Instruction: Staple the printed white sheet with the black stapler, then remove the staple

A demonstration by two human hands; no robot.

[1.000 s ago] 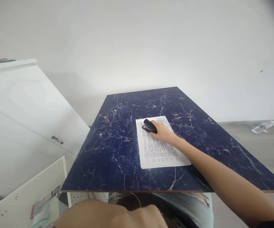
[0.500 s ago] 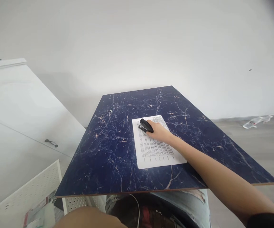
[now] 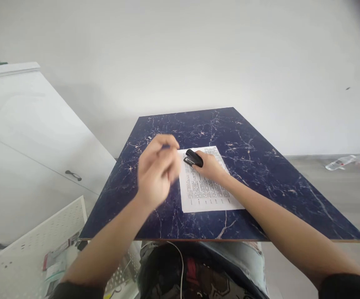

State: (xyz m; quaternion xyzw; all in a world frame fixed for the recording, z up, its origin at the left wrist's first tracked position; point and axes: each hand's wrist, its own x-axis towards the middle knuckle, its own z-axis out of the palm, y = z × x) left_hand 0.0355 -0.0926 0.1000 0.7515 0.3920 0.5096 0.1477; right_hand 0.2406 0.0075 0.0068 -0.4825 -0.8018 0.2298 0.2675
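Observation:
Printed sheets of white paper (image 3: 195,194) lie on the dark blue marbled tabletop (image 3: 130,182). My right hand (image 3: 211,167) is closed round a black stapler (image 3: 194,158) over the upper part of the paper. The stapler's front end points left, near the sheets' upper left corner. My left hand (image 3: 158,170) hovers just left of the stapler and partly covers the paper's left edge in view. Motion blurs it somewhat; its fingers are loosely bent and apart, with nothing visible in them.
A white cabinet (image 3: 43,124) with dark handles stands at the left. Below it, a white perforated tray (image 3: 45,228) holds packets and small items. A clear plastic bottle (image 3: 340,162) lies on the floor at the right. A white cable (image 3: 181,265) hangs across my lap.
My left hand has risen from below the table edge to beside the stapler. My right hand keeps the stapler at about the same place on the paper. The view has shifted slightly.

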